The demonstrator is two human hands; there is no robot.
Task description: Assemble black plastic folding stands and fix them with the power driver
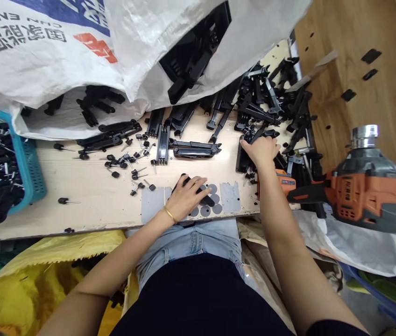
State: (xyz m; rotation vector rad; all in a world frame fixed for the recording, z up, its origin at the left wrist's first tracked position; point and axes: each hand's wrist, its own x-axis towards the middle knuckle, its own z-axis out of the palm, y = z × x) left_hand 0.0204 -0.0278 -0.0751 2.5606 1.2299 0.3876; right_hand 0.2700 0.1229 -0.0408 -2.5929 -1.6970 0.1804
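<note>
Near the table's front edge, my left hand (186, 198) lies over a black plastic bar (207, 200), its fingers curled across it. Both ends of the bar stick out from under the hand. Round grey discs (216, 208) and a grey sheet (230, 197) lie beneath and beside it. Further right, my right hand (263, 150) reaches down into a heap of black parts, with its fingers bent. Its fingertips are hidden, so what they hold cannot be made out. A black block (243, 156) stands against its thumb side.
Black-headed screws (124, 163) lie scattered left of centre. A blue basket (31, 172) of similar pieces stands at far left. White sacks (79, 70) spill black parts along the back. Black folding arms (254, 105) pile up behind my right hand. An orange power tool (362, 186) is at right.
</note>
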